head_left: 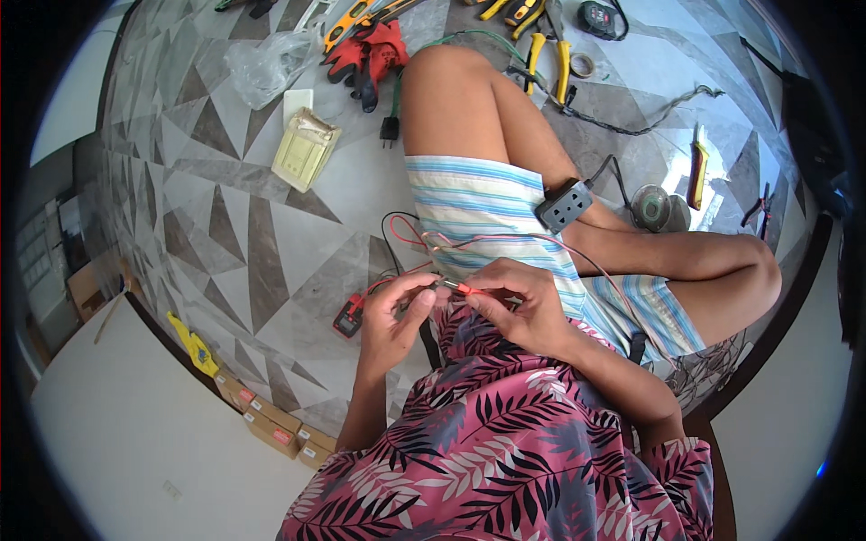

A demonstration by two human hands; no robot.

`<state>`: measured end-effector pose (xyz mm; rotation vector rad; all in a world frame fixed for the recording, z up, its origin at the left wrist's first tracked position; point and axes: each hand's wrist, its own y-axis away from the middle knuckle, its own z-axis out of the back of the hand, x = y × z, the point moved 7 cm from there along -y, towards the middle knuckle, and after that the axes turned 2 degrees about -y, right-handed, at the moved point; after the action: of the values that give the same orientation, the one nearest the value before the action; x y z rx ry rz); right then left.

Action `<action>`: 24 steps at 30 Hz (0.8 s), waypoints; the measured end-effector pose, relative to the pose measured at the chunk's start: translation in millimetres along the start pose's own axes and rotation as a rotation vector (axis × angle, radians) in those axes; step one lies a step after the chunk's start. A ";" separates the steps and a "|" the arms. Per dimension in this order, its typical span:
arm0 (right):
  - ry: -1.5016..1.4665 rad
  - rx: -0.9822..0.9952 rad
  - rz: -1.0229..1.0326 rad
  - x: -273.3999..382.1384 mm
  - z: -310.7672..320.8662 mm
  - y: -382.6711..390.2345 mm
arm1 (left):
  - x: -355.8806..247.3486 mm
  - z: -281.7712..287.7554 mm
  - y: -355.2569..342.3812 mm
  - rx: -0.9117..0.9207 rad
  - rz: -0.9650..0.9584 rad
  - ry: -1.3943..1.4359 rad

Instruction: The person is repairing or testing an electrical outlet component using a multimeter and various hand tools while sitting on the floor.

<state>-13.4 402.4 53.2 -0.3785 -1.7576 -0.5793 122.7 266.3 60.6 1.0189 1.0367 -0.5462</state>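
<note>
Over my lap, both hands meet at a red test probe [462, 288]. My right hand [528, 311] grips its red body between thumb and fingers. My left hand [394, 317] is pinched at the probe's dark front end; what exactly lies between those fingertips is too small to make out. Beside my left wrist, a red and black multimeter [348, 317] rests on the floor, partly hidden, with red and black leads running near it. A thin reddish cord [577, 250] crosses my striped shorts. On my leg sits a black socket block [566, 206] with a dark cable.
Red work gloves [370, 59], a clear plastic bag [271, 70] and cream plates [307, 151] lie ahead. Yellow-handled pliers [564, 72], a tape measure [600, 18] and a utility knife [697, 167] are at right. A black plug [389, 132] lies near my knee; cardboard boxes [271, 426] line the left wall.
</note>
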 end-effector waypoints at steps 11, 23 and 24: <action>0.084 -0.005 0.031 0.1 -2.3 -0.9 | 4.6 -3.6 4.5 0.016 0.061 0.034; 0.109 -0.061 -0.039 -4.6 5.9 4.8 | -2.7 -14.7 1.8 0.026 -0.039 0.014; 0.145 -0.021 -0.009 -5.4 7.0 5.6 | -0.2 -16.6 0.5 0.044 -0.017 0.036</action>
<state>-14.6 411.3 47.7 -0.3354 -1.6158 -0.6173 115.7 281.2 58.6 1.0631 1.0702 -0.5686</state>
